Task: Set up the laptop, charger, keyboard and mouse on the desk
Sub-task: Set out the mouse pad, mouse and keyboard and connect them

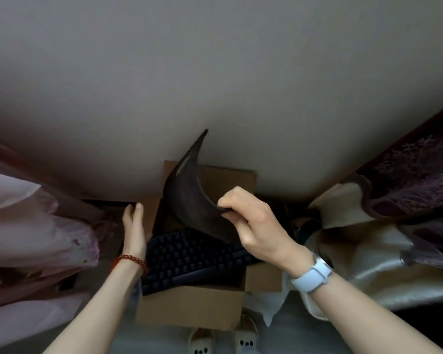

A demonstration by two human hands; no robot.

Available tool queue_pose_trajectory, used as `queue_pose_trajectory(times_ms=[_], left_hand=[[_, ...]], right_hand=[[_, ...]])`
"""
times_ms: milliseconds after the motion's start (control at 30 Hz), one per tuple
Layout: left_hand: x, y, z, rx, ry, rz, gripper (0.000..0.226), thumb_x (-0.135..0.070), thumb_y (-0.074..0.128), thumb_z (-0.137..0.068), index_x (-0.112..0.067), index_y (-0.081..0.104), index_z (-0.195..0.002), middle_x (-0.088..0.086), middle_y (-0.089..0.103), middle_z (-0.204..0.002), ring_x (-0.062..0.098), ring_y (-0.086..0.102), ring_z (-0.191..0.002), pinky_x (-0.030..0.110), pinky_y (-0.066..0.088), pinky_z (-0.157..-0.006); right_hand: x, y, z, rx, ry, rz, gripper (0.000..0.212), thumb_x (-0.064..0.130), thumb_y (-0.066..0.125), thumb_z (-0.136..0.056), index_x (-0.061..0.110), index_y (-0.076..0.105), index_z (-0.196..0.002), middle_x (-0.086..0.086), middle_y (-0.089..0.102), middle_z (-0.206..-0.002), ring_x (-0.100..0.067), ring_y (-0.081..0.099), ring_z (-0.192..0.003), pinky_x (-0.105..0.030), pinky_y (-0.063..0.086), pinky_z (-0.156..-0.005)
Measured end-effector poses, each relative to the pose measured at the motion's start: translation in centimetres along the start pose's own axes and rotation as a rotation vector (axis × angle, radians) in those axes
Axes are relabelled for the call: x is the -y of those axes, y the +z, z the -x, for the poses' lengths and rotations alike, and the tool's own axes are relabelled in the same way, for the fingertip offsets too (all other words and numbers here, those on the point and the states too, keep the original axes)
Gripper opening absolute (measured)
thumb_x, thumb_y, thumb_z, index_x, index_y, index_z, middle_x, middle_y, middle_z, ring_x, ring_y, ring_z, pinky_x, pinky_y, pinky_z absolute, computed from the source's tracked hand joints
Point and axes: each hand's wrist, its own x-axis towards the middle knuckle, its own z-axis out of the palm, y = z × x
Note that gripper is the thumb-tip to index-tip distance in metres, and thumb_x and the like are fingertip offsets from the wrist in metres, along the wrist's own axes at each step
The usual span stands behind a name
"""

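I am looking down into an open cardboard box standing on the floor against a pale wall. My right hand is pinching a dark, floppy mouse pad between thumb and fingertips at its lower right edge; the grip is closed tight on it, and the pad is curling upward, its far corner pointing up against the wall. My left hand is lying flat and open against the left flap of the box, fingers straight, holding nothing. A black keyboard is lying tilted inside the box, its near end sticking out over the left front rim and its far end hidden beneath my right hand. I am wearing a red bead bracelet on the left wrist and a watch with a light blue band on the right. Pink fabric is bunching at the left, a dark purple patterned cloth at the right.
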Motion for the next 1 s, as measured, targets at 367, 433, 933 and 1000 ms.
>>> queue_pose_trajectory(times_ms=[367,433,933,1000], left_hand=[[0.4,0.9,2.4,0.280,-0.269,-0.275,0.061,-0.041,0.050,-0.092,-0.015,0.027,-0.142,0.013,0.054,-0.129,0.026,0.054,-0.106,0.040,0.040,-0.095],[1.9,1.1,2.1,0.267,-0.113,-0.661,0.058,-0.038,0.054,-0.090,-0.015,0.032,-0.139,0.013,0.050,-0.131,0.030,0.048,-0.116,0.042,0.042,-0.096],[6.2,8.7,-6.0,0.776,0.041,-1.561,0.099,-0.080,0.059,-0.055,-0.030,0.032,-0.135,-0.001,0.047,-0.135,0.024,0.047,-0.120,0.039,0.039,-0.098],[6.4,8.7,-6.3,0.882,-0.126,-1.412,0.099,-0.075,0.070,-0.048,-0.026,0.041,-0.129,-0.002,0.055,-0.126,0.019,0.055,-0.109,0.035,0.047,-0.093]], right_hand=[[-9.1,-3.0,9.1,-0.204,1.136,-0.086,0.021,0.001,0.051,-0.092,0.003,0.056,-0.112,-0.013,0.061,-0.108,-0.023,0.055,-0.101,-0.028,0.041,-0.084],[-12.6,-2.3,12.8,-0.047,1.321,0.064,0.015,0.005,0.054,-0.089,0.003,0.058,-0.103,-0.019,0.063,-0.107,-0.031,0.058,-0.100,-0.034,0.044,-0.084],[-20.4,2.0,11.4,-0.061,1.128,0.365,0.099,0.043,0.070,-0.076,0.021,0.006,-0.148,-0.008,0.017,-0.155,-0.027,0.017,-0.142,-0.048,0.020,-0.114],[-19.5,2.5,9.9,0.143,0.892,0.653,0.097,0.049,0.066,-0.076,0.023,0.007,-0.149,-0.007,0.009,-0.157,-0.026,0.009,-0.145,-0.054,0.010,-0.113]])
